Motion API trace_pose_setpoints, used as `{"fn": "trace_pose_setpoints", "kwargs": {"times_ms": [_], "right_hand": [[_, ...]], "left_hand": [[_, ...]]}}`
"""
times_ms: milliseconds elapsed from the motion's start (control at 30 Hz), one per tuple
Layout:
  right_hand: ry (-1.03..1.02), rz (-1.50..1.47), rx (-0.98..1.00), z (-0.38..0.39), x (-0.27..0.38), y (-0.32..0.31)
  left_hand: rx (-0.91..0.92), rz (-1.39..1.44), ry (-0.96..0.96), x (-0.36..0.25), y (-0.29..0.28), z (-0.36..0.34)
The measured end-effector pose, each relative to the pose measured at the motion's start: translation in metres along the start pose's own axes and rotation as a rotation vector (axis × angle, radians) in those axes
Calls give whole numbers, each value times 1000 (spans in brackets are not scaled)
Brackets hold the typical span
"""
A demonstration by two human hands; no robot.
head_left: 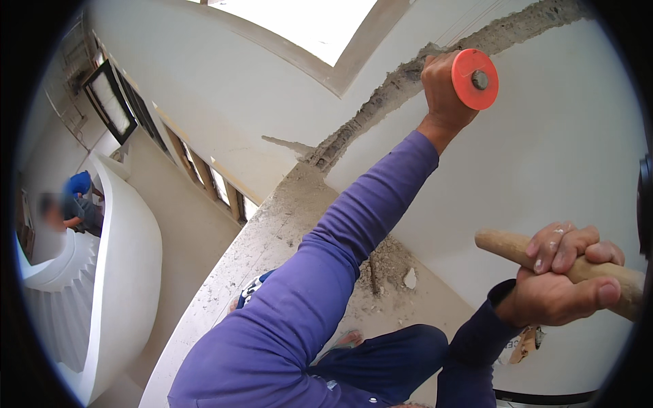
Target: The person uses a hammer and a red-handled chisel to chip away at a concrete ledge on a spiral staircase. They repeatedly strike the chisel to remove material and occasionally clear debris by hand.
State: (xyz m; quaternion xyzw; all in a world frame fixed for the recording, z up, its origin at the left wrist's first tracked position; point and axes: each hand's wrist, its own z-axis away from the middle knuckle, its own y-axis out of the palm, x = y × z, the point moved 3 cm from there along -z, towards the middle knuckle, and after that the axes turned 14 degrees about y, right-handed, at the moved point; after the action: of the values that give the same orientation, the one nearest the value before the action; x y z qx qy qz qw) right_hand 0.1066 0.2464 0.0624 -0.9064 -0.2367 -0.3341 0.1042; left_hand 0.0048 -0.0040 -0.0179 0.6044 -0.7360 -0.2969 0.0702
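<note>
While the left arm in its purple sleeve (381,211) reaches up and forward, the left hand (441,95) is closed in a fist behind a round orange guard (464,88), from whose middle a grey metal end (480,80) stands out toward the camera. This guarded tool is in front of the pale wall (544,149), at the rough groove (371,109) which runs slantwise across it; its far end is hidden by the fist, so I cannot tell whether it touches the wall. The right hand (554,296), lower and well apart, has its fingers bent around a thick wooden handle (502,245). One end of the handle points to the left, and the other goes into the dark rim of the view, so I cannot see what is on it. Below the groove, grey rubble (398,262) and dust lie on a pale ledge (224,309), with a white chip (410,278) among them. Far at the left, another person (90,216) is bending at a white curved staircase (61,306), beside something blue (79,182).
</note>
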Motion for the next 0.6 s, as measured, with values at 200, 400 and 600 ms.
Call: {"fn": "trace_pose_setpoints", "kwargs": {"times_ms": [200, 400, 600], "right_hand": [[269, 665, 316, -14, -81, 13], [141, 156, -30, 0, -2, -1], [163, 843, 331, -16, -92, 2]], "left_hand": [[-75, 3, 97, -2, -1, -4], [-61, 1, 32, 3, -2, -1], [-98, 5, 75, 1, -13, -3]]}}
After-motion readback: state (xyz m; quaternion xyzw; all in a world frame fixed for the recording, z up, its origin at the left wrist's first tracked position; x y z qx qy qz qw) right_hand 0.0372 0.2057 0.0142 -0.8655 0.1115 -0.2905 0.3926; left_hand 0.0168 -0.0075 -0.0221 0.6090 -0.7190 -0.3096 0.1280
